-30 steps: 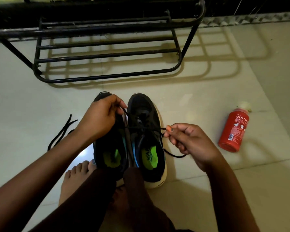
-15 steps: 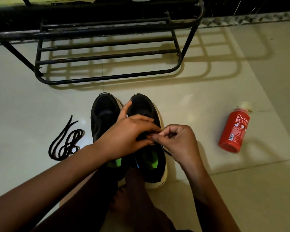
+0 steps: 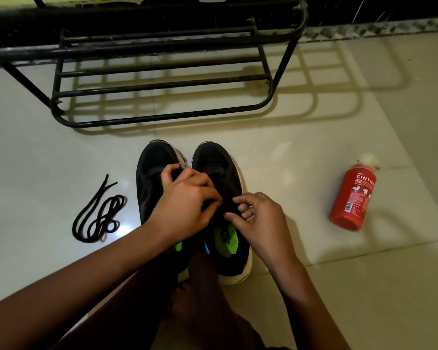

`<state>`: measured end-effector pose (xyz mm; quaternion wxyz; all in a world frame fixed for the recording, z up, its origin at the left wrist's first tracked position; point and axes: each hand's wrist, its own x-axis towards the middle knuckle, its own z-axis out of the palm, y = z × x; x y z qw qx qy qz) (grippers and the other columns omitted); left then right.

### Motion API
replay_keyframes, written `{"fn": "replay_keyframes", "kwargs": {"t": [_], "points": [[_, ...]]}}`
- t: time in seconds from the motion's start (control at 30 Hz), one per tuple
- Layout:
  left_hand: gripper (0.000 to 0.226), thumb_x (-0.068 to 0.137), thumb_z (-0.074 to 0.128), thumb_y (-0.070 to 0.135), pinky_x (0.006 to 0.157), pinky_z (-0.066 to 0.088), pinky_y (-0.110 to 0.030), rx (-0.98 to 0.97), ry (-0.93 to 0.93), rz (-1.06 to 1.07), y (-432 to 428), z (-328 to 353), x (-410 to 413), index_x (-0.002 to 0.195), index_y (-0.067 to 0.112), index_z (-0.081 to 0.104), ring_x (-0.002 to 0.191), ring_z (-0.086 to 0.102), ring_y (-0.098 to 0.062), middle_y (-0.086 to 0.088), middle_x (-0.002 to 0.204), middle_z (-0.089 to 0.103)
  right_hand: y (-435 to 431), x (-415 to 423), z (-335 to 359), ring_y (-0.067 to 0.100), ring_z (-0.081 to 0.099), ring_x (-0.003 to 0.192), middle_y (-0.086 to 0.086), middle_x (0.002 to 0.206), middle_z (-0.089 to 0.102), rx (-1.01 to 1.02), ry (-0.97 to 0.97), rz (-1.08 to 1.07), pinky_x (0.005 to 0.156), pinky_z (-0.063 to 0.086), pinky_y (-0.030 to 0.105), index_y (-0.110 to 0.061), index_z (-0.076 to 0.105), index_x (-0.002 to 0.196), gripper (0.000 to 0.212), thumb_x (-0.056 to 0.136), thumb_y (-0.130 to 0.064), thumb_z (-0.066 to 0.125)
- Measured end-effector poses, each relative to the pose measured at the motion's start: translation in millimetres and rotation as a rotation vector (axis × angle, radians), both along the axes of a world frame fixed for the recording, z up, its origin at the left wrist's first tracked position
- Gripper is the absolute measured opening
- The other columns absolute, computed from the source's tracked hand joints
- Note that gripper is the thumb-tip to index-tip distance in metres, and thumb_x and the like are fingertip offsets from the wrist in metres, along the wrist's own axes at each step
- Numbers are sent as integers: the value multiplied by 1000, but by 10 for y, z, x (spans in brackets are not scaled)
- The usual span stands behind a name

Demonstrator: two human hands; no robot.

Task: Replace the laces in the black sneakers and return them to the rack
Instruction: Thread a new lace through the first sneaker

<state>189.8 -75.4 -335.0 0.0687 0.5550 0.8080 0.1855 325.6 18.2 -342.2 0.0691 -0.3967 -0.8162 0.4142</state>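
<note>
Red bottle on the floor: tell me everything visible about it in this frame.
The red bottle lies on its side on the pale tiled floor, right of the sneakers and apart from them and both hands. It looks like plastic, with a whitish cap pointing away from the person and the base towards them. White lettering reads "CINTHO", cut off by the curve, above small pictures and a barcode. Nothing touches it but the floor. Whether it is full cannot be told.

Single head-worn view, steeply down and forward, close over floor [image 3: 314,299], toward rack [image 3: 162,114] beyond.
</note>
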Motion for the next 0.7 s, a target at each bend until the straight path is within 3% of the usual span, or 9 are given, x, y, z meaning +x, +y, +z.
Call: {"fn": "replay_keyframes", "kwargs": {"t": [0.1,0.23,0.43,0.7], "points": [[15,74,61,34,91,18,-36,-7,19,10,32,-27,39,78,28,73,90,53,-16,12,78,60,-21,10,-32,1,53,71,-7,86,56,66,34,14,62,39,5,-15,68,105,25,82,-24,70],[13,73,61,33,82,19,-33,1,20,39,57,-73,100,76,28,73,84,56,-20,11,72,58,-24,13,-58,3,57,71,-6,84,60,1,71,-55,61,43,11,-16,69,101,21,81,-24,70],[28,76,45,37,80,20,-34,14,71,39,71,-132,132,72,27,71,85,52,-16,11,68,60,-89,0,-90,2,52,72,-9,89,57,136,30,-29,60,35,4,-18,67,104,20,86,-25,62],[28,80,44,45,76,11,-27,73,-79,182,44,-171,218,78,28,67,93,41,-10,13,81,59,-110,4,-119,5,57,69,-8,79,62,-6,114,-153,64,51,25,-22,67,95,13,82,-24,68]]}}
